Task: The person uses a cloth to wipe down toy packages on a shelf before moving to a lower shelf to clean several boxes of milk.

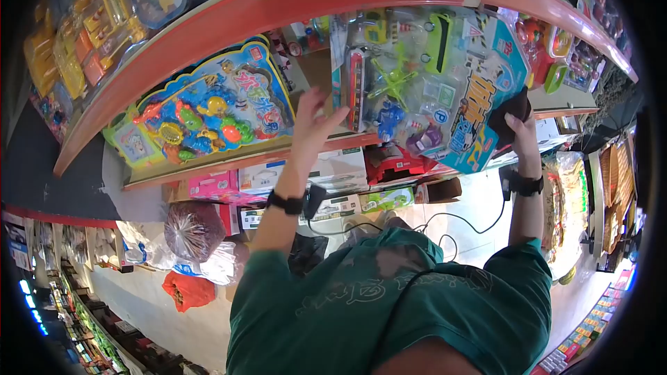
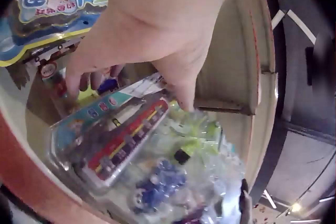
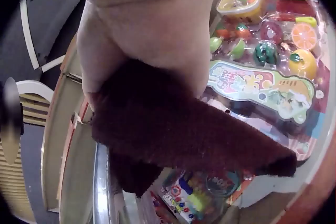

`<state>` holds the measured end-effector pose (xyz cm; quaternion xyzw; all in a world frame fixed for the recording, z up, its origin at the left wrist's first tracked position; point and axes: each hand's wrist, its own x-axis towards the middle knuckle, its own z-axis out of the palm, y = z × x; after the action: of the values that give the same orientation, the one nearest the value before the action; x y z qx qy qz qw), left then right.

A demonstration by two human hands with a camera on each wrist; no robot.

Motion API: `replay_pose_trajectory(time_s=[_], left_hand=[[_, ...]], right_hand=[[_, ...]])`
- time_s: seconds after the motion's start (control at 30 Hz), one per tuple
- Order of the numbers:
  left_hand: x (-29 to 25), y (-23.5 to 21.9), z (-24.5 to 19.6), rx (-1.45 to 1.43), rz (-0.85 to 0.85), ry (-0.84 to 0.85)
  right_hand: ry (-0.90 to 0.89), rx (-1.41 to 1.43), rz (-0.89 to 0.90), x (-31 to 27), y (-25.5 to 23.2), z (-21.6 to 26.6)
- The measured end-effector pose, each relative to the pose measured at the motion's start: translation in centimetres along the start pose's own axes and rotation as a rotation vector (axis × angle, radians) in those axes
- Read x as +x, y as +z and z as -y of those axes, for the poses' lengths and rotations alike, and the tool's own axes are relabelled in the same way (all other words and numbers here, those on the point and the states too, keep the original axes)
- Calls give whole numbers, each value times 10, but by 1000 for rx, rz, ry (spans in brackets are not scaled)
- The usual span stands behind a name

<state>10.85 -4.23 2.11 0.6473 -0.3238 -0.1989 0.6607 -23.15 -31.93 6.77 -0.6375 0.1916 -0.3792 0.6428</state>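
Note:
A clear blister pack of toy vehicles [image 1: 448, 90] with a blue printed card stands tilted on the shelf in the head view. My left hand [image 1: 314, 125] is at its left edge, fingers spread apart. In the left wrist view the thumb [image 2: 181, 90] overlaps the pack's edge, beside a red toy train [image 2: 128, 140]. My right hand [image 1: 522, 135] holds a dark brown cloth [image 1: 511, 114] at the pack's right edge. The cloth [image 3: 184, 124] hangs in folds below the palm in the right wrist view and hides the fingertips.
Left of the pack lies a fishing toy set [image 1: 215, 104] on a blue card. Toy fruit packs [image 3: 268, 45] lie to the right. A red shelf edge [image 1: 292, 3] curves above, and boxes [image 1: 326, 170] stand below. A cable [image 1: 458, 215] runs between the wrist cameras.

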Motion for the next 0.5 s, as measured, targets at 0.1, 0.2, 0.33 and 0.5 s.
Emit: replay_pose_trajectory(time_s=[0.1,0.2,0.33,0.5], left_hand=[[49,8,20,105,18,67],[66,9,-1,34,127,-68],[76,7,13,40,-114,161],[104,2,22,116,-320,231]], right_hand=[[87,-66,53,21,2,11],[18,-197,105,42,26,31],[-106,-398,58,74,54,38],[-138,-668,-181,128,72,-15]])
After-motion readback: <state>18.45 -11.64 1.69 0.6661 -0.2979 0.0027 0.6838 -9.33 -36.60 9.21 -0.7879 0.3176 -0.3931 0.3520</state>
